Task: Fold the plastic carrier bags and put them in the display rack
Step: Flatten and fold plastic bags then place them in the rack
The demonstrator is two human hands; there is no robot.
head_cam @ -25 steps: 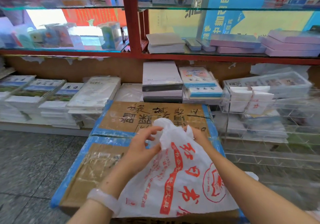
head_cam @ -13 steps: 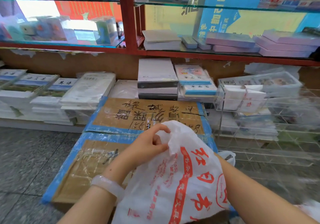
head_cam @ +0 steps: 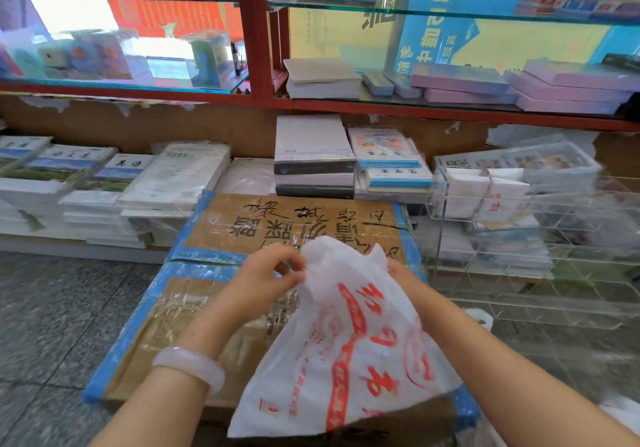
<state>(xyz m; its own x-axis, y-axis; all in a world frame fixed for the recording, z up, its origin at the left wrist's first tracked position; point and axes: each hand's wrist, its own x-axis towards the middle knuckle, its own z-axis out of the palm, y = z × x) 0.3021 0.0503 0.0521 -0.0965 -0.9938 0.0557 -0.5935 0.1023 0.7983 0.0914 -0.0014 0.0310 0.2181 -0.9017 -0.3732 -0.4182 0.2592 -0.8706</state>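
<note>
Both fingers [head_cam: 294, 273] (pinching) on bag [head_cam: 349, 349]

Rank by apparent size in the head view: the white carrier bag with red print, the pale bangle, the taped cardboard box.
1. Taped cardboard box, though partly covered
2. White carrier bag with red print, nearer the camera
3. Pale bangle

The carrier bag [head_cam: 349, 349] is thin white plastic printed with red characters and a red round seal. The cardboard boxes [head_cam: 214, 308] under it are brown, edged in blue tape, with black handwriting. A pale milky bangle [head_cam: 190, 367] circles the left wrist. The shelf frame [head_cam: 258, 31] is red; the floor [head_cam: 52, 308] is speckled grey; the display rack [head_cam: 554, 256] is clear.
</note>
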